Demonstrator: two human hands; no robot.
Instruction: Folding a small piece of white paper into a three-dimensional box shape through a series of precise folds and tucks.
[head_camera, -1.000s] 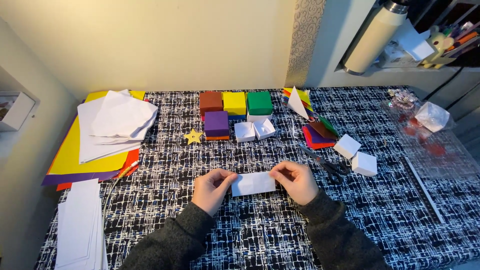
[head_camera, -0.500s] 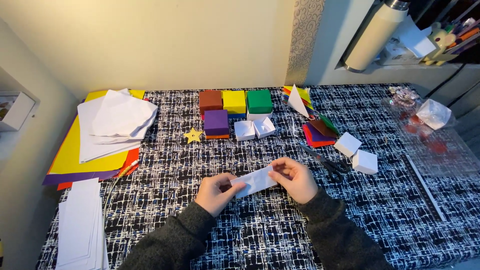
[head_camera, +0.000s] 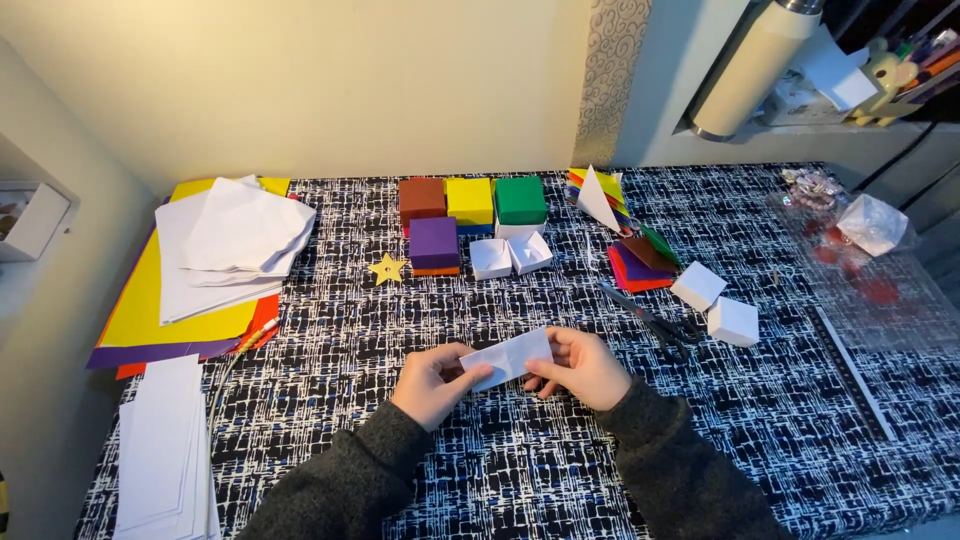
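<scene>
A folded white paper strip is held between both hands just above the black-and-white patterned table. My left hand pinches its left end and my right hand grips its right end. The strip is tilted, with its right end higher. Both arms wear dark grey sleeves.
Brown, yellow, green and purple paper boxes stand at the back, with two open white boxes in front. A yellow star, scissors, two white cubes, coloured sheets and white paper stacks lie around.
The white strip lay flat and level between my hands; now it is lifted slightly and tilted, right end up. Both hands have shifted a little with it.
</scene>
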